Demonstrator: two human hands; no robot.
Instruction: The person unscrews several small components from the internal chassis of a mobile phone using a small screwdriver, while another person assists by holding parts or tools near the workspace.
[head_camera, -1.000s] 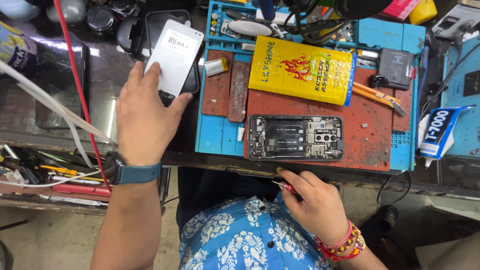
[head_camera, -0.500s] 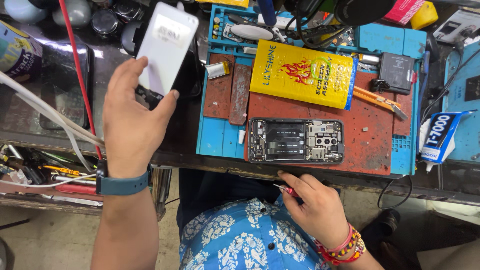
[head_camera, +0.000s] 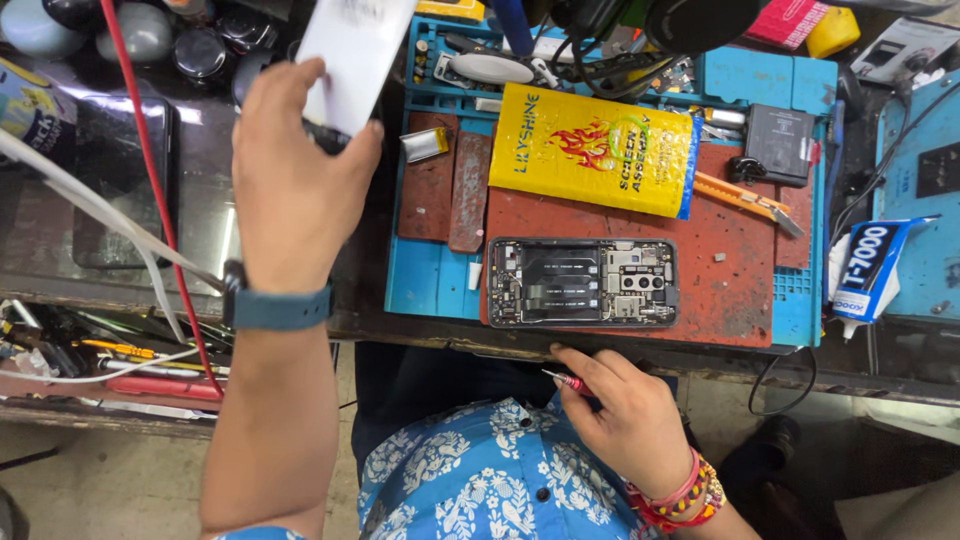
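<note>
A red-tipped screwdriver (head_camera: 566, 380) is pinched in the right hand (head_camera: 625, 420) at the bench edge. An opened phone (head_camera: 583, 282) is laid on the red mat (head_camera: 740, 290) beyond. Farther left, a white panel (head_camera: 350, 55) is gripped by the left hand (head_camera: 295, 180).

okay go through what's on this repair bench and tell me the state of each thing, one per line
Left hand: raised over the bench, fingers gripping a white phone panel.
White phone panel: held up, tilted, top edge out of frame.
Right hand: at the bench edge, holding a small red screwdriver.
Small red screwdriver: held, off the phone.
Phone: opened, insides exposed, flat on the mat.
Yellow packet: lying flat.
Glue tube: lying down.
</note>
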